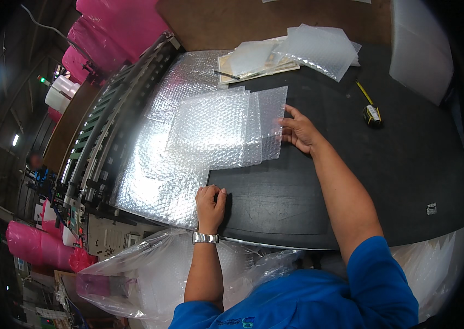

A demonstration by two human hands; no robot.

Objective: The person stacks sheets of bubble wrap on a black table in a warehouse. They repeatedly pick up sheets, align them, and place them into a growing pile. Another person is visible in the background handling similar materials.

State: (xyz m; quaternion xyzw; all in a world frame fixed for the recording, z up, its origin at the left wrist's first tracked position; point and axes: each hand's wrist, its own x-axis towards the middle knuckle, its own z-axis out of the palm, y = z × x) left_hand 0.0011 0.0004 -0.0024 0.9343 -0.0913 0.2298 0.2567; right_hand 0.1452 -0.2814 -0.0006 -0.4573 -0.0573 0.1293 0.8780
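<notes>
While pink rolls [40, 244] stand far to the left of the bubble-wrap pile [210, 126], a long machine [100, 123] with rollers runs between them, slanting away from the person. Next comes a silver bubble sheet [149, 170], spread beside the machine and reaching under the left part of the pile. The pile itself is made of clear, roughly square pieces, fanned so that their right edges step outward over the black tabletop [281, 203]. On the near side of the pile, the left hand [210, 207], with a metal watch [205, 238] at its wrist, rests with curled fingers at the silver sheet's edge; whether it grips anything cannot be told. Beyond the pile lies a flat board [284, 67] with a dark pen [226, 75] on it. At the pile's right edge, the right hand [299, 131] grasps the outermost piece by its side. Farther right of the pile, loose bubble pieces [322, 52] overlap the board, and a yellow-and-black tape measure [373, 115] lies partly drawn out.
</notes>
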